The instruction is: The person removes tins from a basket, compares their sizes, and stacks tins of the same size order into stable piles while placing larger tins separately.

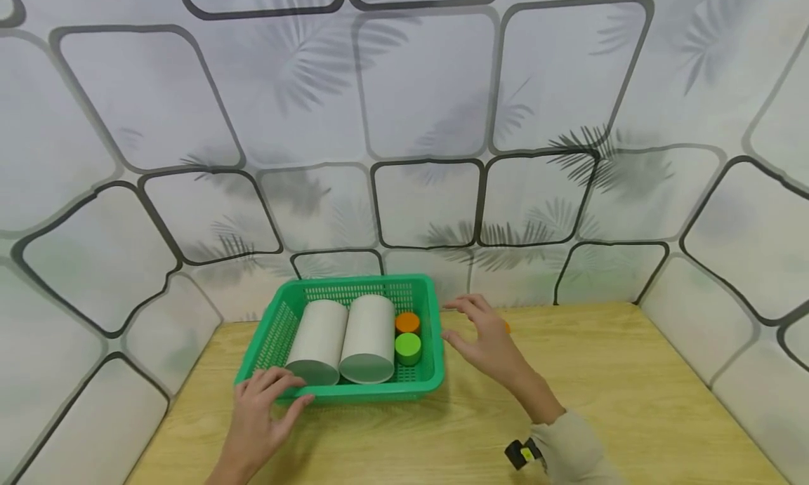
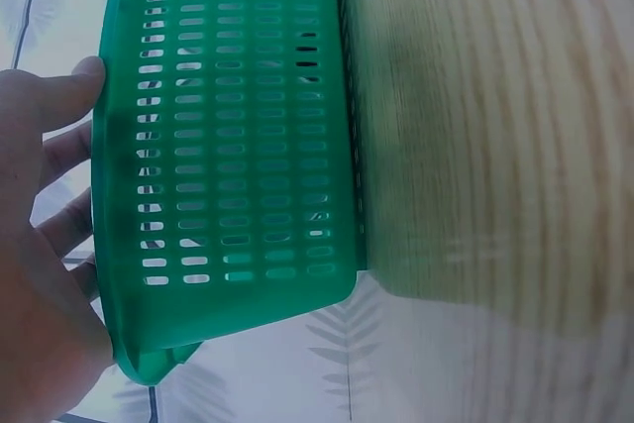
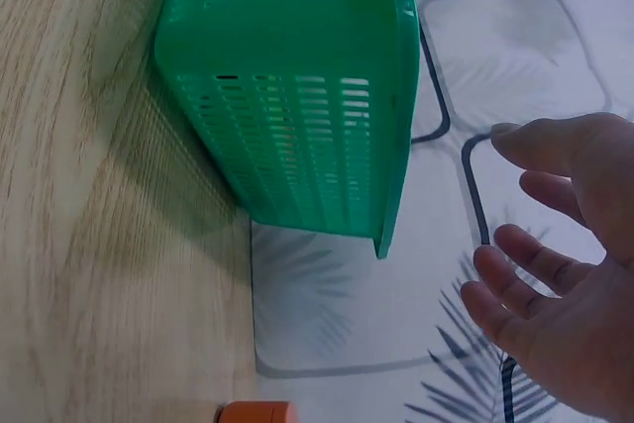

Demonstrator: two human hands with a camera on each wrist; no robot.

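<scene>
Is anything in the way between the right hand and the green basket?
Nothing visible is: open space separates the right hand from the green basket. The orange object lies on the hand's other side, away from the basket.

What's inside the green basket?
Two white cylinders, one orange item and one green item. The cylinders cover part of the basket floor; anything beneath them cannot be seen.
</scene>
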